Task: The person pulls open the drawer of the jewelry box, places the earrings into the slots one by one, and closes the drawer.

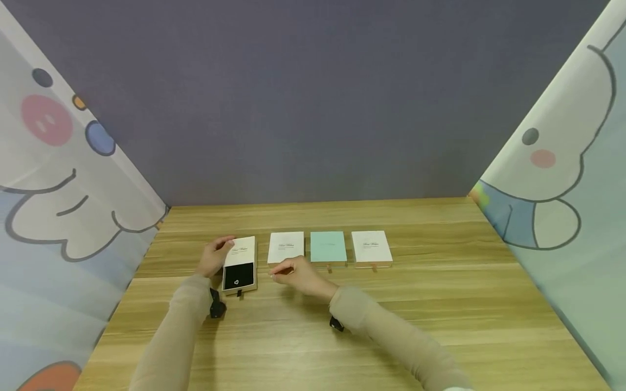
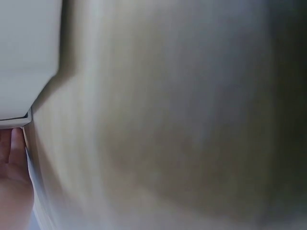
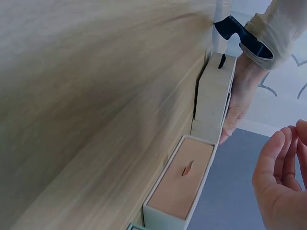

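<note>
My left hand [image 1: 214, 256] grips the far left part of a white drawer box [image 1: 243, 250]. Its drawer is pulled toward me, baring a black insert [image 1: 239, 276] with a small silvery heart-shaped piece [image 1: 237, 282] near the front. In the left wrist view, fingers [image 2: 17, 146] touch the box's edge. To the right of the drawer, above the table, my right hand [image 1: 300, 277] has thumb and fingers pinched together. A tiny pale thing [image 1: 272, 275] shows at those fingertips, too small to identify. From the right wrist, the pinched hand [image 3: 283, 177] appears without a clear view of it.
A second white box [image 1: 286, 245], a mint-green box [image 1: 328, 247] and another white box [image 1: 371, 247] stand in a row, shut, with small pull tabs in front. They lie on a wood-grain table [image 1: 303, 347]. A dark panel [image 1: 313, 108] rises behind, with cartoon-printed cloth at both sides.
</note>
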Demonstrator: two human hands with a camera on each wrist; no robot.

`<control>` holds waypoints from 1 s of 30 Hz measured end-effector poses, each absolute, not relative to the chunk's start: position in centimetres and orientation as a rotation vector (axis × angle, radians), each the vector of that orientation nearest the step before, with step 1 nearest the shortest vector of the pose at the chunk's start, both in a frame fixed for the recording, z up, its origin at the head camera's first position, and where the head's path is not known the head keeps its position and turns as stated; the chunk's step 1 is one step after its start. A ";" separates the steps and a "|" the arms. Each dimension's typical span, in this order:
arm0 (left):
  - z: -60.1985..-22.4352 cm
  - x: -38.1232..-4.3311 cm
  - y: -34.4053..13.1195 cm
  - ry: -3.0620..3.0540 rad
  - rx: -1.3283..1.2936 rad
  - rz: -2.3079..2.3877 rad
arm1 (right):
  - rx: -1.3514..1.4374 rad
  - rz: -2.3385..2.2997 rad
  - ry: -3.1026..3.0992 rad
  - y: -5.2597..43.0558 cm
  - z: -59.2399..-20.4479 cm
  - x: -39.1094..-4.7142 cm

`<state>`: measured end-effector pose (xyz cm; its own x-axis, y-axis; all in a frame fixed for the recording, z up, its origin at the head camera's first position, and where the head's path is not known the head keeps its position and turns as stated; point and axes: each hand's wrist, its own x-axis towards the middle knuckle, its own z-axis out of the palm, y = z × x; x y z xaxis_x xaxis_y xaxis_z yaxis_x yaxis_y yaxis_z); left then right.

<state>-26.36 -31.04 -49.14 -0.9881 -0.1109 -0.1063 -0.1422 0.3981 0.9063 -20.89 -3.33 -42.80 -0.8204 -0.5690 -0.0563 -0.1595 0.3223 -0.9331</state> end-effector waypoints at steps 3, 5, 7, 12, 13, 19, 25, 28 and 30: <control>-49.2 -26.4 -31.0 2.599 -0.241 1.702 | -0.655 -1.486 2.245 -3.8 -42.9 -20.9; -49.2 -26.4 -31.0 2.603 -0.245 1.704 | -0.661 -1.487 2.254 -4.2 -43.2 -21.0; -49.2 -26.5 -31.0 2.605 -0.252 1.702 | -0.666 -1.497 2.254 -4.5 -43.3 -21.1; -49.2 -26.6 -31.1 2.606 -0.259 1.683 | -0.654 -1.502 2.256 -5.2 -43.5 -21.3; -49.2 -26.5 -31.1 2.609 -0.252 1.680 | -0.648 -1.497 2.255 -5.3 -43.5 -21.3; -49.2 -26.2 -31.2 2.633 -0.262 1.652 | -0.645 -1.447 2.237 -6.2 -43.8 -21.9; -49.2 -26.2 -31.0 2.657 -0.276 1.602 | -0.681 -1.451 2.247 -7.8 -44.1 -22.6; -49.2 -26.3 -30.9 2.655 -0.289 1.613 | -0.678 -1.463 2.239 -8.6 -44.2 -22.9; -49.1 -26.3 -30.8 2.651 -0.286 1.624 | -0.669 -1.458 2.232 -9.1 -44.3 -23.0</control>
